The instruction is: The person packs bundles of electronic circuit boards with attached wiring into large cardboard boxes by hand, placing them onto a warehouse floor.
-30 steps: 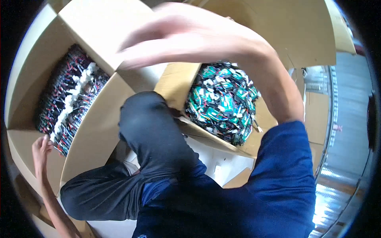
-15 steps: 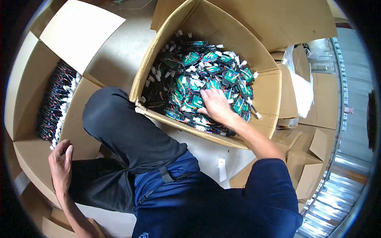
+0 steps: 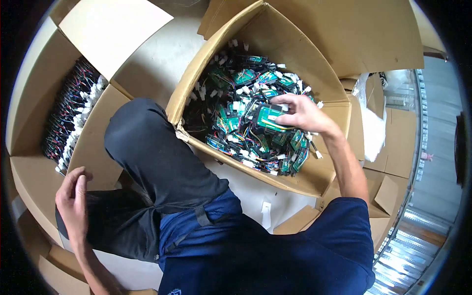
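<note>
My right hand (image 3: 306, 115) is inside the tall cardboard box (image 3: 334, 142), closed with thumb and fingers on the edge of a green circuit board (image 3: 268, 118) in a black holder with coloured wires. The held board hangs just above a heap of similar boards (image 3: 231, 123) with black leads and white plugs. Far to the left, my left hand (image 3: 73, 204) hovers by my knee, beside the near edge of a second carton (image 3: 96, 132). Its fingers are loosely curled together, and nothing shows in them.
Inside the left carton, dark wired parts (image 3: 73, 113) stand packed in rows with white connectors (image 3: 81, 123). More cardboard boxes (image 3: 398, 142) and white plastic wrap (image 3: 374, 120) lie at the right. A pale strip (image 3: 266, 215) is on the floor near my waist.
My right hand has closed on a circuit board and lifted it from the heap, shifting right and slightly away. The left hand keeps nearly the same place. The view has shifted slightly.
</note>
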Demonstrator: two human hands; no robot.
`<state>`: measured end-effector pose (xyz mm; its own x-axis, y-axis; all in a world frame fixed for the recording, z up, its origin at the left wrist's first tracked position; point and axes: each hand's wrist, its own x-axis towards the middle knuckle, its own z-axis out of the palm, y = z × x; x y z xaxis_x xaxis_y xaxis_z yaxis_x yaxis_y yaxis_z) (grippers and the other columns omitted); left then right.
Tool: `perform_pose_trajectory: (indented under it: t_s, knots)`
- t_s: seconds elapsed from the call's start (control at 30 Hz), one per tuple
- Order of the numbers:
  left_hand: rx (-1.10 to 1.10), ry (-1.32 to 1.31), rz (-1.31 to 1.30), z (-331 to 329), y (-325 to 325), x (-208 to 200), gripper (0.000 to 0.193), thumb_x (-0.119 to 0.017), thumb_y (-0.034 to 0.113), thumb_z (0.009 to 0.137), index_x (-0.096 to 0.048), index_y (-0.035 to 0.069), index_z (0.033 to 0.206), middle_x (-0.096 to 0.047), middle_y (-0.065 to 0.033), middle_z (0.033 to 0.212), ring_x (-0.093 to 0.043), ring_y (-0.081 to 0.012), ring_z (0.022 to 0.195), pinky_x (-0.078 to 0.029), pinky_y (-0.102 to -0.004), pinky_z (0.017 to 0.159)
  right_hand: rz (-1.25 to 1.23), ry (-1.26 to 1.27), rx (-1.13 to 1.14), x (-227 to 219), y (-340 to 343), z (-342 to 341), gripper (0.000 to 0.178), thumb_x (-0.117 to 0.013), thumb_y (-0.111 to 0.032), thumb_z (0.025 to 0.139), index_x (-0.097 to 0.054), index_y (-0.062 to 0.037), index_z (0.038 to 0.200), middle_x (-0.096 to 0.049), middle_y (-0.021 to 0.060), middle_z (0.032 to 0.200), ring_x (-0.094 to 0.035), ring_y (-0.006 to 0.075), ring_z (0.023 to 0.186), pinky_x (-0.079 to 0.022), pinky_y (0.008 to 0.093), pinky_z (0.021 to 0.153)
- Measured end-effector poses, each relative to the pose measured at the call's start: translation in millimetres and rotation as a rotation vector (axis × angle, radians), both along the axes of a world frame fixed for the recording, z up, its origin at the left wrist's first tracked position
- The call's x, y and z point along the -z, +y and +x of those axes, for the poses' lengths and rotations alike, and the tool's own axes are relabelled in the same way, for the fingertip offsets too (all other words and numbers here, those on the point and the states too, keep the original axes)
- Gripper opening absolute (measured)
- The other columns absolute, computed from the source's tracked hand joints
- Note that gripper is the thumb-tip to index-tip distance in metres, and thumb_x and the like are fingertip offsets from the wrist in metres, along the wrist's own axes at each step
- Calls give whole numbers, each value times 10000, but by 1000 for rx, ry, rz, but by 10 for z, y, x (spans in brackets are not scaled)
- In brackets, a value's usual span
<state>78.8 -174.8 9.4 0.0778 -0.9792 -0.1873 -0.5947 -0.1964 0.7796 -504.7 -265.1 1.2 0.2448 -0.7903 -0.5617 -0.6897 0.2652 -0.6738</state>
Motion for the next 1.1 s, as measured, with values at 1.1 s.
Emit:
perform_pose_trajectory:
  t_s: [1.1]
  knots:
    - [364, 627, -150, -1476, 179, -146, 144, -692, 15, 941, -718, -65, 1058, -744, -171, 957, -735, -248, 865, -577, -313, 799, -480, 10, 472, 974, 239, 484, 338, -823, -199, 811, -626, -16, 1014, -657, 37, 875, -593, 123, 793, -517, 307, 721]
